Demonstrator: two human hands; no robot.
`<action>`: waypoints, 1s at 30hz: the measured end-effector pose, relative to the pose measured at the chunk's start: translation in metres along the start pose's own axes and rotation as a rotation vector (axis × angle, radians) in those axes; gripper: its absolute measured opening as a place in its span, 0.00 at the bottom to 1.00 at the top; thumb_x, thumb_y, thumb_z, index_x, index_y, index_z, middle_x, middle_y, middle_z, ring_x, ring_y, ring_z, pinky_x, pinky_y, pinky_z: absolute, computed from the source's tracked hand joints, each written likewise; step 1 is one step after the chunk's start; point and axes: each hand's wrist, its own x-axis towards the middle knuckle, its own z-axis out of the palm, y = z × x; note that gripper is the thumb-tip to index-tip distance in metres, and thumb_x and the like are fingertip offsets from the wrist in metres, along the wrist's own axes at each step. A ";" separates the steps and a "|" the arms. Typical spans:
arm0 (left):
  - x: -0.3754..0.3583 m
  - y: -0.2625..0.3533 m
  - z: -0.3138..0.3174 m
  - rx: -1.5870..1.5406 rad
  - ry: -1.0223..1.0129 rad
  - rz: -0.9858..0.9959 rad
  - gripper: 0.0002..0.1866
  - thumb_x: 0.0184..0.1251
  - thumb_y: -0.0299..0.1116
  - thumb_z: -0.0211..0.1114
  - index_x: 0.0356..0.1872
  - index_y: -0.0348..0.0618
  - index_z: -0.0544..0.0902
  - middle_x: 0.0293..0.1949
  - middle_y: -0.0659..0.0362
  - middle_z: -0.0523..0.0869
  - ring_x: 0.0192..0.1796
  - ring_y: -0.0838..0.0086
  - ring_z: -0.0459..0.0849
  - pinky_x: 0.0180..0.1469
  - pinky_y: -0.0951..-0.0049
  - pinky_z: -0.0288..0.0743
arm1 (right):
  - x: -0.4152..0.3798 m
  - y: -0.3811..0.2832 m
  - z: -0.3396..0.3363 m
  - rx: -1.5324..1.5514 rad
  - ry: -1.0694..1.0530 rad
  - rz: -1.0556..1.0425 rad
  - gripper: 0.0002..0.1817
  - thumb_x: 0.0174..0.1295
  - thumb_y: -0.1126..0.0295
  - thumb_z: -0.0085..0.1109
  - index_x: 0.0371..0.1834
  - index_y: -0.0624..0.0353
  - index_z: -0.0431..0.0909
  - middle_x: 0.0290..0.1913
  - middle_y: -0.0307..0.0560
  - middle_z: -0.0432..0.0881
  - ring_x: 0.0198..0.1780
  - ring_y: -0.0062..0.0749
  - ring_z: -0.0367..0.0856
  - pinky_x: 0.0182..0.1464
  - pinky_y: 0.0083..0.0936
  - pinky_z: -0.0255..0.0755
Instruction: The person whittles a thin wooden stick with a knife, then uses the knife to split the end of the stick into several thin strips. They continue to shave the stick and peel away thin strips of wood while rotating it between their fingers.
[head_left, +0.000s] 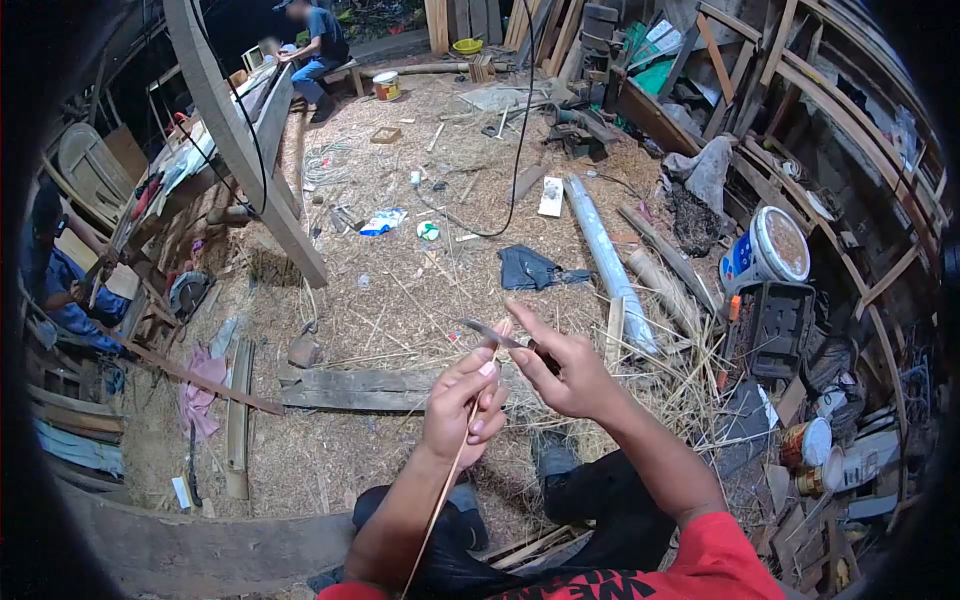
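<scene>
My left hand (462, 408) pinches a thin, pale strip of wood or bamboo (447, 490), which runs down past my forearm towards my lap. Just to the right, my right hand (565, 368) is closed around a small knife; its handle is mostly hidden by the fingers. The curved knife blade (483, 330) points left and lies across the upper end of the strip, close to my left fingertips. My right index finger stretches forward beyond the blade.
Wood shavings cover the ground, with a plank (350, 390) and a grey pole (610, 260) lying ahead. Cut strips are heaped at right near a white bucket (781, 245) and a black case (777, 325). A slanting post (245, 140) rises at left. Two people sit farther off.
</scene>
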 end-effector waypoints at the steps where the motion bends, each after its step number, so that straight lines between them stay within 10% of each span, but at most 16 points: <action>1: 0.001 0.001 0.000 -0.004 -0.010 -0.006 0.27 0.74 0.26 0.48 0.73 0.41 0.60 0.24 0.65 0.68 0.15 0.86 0.60 0.12 0.86 0.54 | 0.000 -0.002 -0.005 -0.033 -0.041 0.057 0.27 0.69 0.67 0.55 0.69 0.68 0.65 0.59 0.70 0.76 0.48 0.49 0.87 0.44 0.28 0.80; 8: 0.003 0.003 0.004 0.022 -0.034 -0.015 0.27 0.75 0.27 0.49 0.73 0.39 0.61 0.23 0.65 0.67 0.16 0.86 0.59 0.13 0.86 0.53 | 0.014 0.041 -0.037 -0.077 0.364 0.184 0.14 0.70 0.71 0.51 0.52 0.69 0.81 0.35 0.56 0.88 0.30 0.39 0.88 0.32 0.31 0.79; 10: 0.011 0.000 -0.005 -0.002 0.031 -0.024 0.28 0.75 0.29 0.51 0.74 0.42 0.61 0.22 0.67 0.68 0.17 0.87 0.60 0.15 0.86 0.53 | 0.014 0.038 -0.011 -0.132 0.346 -0.314 0.13 0.70 0.69 0.53 0.50 0.65 0.82 0.25 0.53 0.85 0.23 0.38 0.85 0.26 0.33 0.76; 18: 0.003 -0.004 0.006 0.032 -0.061 -0.044 0.26 0.75 0.28 0.51 0.72 0.37 0.64 0.25 0.65 0.70 0.17 0.87 0.63 0.13 0.86 0.53 | 0.005 0.027 -0.020 -0.185 0.208 0.026 0.12 0.68 0.67 0.56 0.48 0.61 0.83 0.25 0.55 0.83 0.22 0.40 0.83 0.25 0.33 0.74; 30: 0.008 -0.001 -0.006 -0.063 0.066 -0.045 0.26 0.74 0.28 0.53 0.71 0.39 0.65 0.24 0.67 0.70 0.17 0.87 0.62 0.14 0.87 0.52 | 0.002 0.016 0.006 -0.176 0.134 -0.228 0.13 0.64 0.70 0.61 0.47 0.67 0.82 0.28 0.57 0.84 0.24 0.43 0.84 0.27 0.31 0.75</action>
